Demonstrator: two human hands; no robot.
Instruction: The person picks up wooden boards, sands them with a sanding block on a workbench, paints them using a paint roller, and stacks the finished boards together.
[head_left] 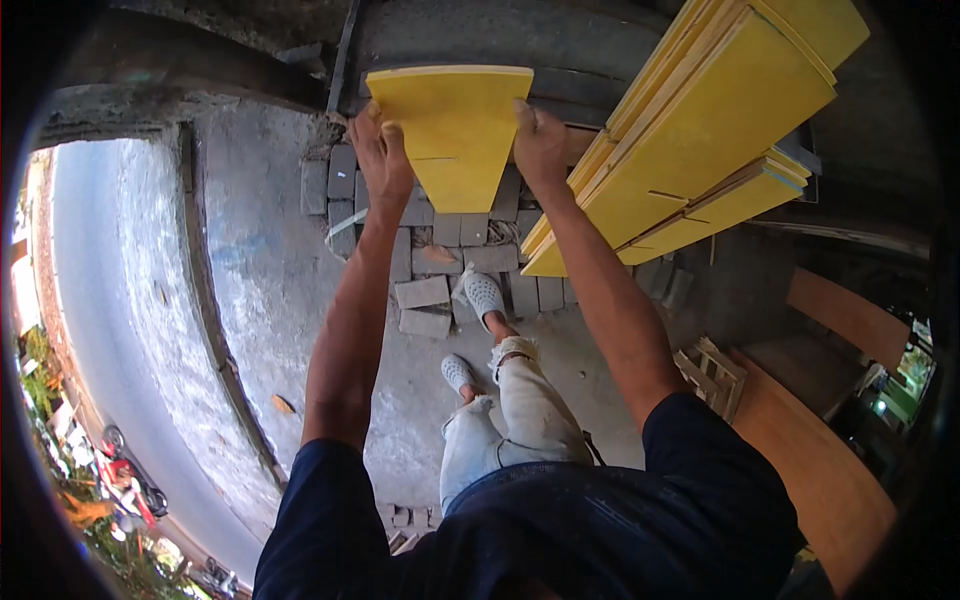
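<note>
Smooth yellow board (pixel 455 125) (apparently wood)

At twelve o'clock, the left hand (pixel 384 162) and right hand (pixel 541 152) grip opposite edges of a yellow board (pixel 455 135). Stacked boards (pixel 700 135) lie at two o'clock; a red motorcycle (pixel 124 480) stands at eight.

Yel. board (pixel 465 125), dk. tee (pixel 600 530), gry. bricks (pixel 422 292)

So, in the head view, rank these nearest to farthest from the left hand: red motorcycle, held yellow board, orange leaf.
1. Held yellow board: touching the left hand.
2. Orange leaf: on the floor, leftward.
3. Red motorcycle: outdoors by the road, far left.
</note>
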